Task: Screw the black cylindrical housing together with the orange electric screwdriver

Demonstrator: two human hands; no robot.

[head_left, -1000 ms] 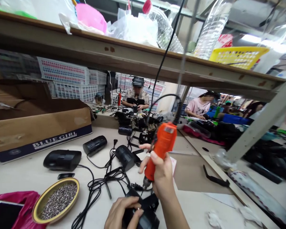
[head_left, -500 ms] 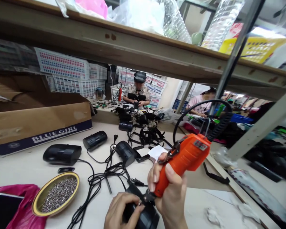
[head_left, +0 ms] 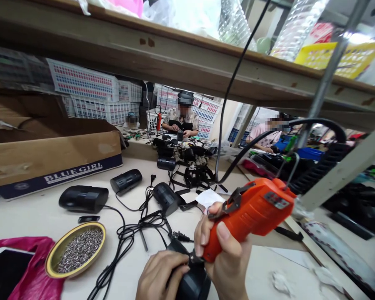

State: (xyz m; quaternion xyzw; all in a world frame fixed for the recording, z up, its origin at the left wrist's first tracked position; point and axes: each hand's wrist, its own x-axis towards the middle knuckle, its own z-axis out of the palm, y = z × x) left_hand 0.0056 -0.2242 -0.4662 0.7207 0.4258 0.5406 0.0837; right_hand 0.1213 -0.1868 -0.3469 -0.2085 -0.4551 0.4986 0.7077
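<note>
My right hand (head_left: 226,250) is wrapped around an orange electric screwdriver (head_left: 253,208), tilted so that its bit end points down and left. The bit meets a black plastic housing (head_left: 193,283) at the bottom centre. Over that housing, my left hand (head_left: 162,275) is closed, with index finger and thumb pinched at the bit's tip around a small screw that is now mostly hidden by the fingers. To the left, a yellow-rimmed bowl (head_left: 76,250) holds many silver screws.
Several black housings (head_left: 83,198) with tangled cords (head_left: 121,241) lie left of my hands. A cardboard box (head_left: 56,158) stands behind them. A shelf (head_left: 175,62) crosses overhead, and a metal pole (head_left: 325,83) rises at right. Two people (head_left: 183,116) sit across the table.
The orange screwdriver has tipped further over to the right, its rear end lower and its cable swung outward. My left fingers have closed in at the bit, covering the screw.
</note>
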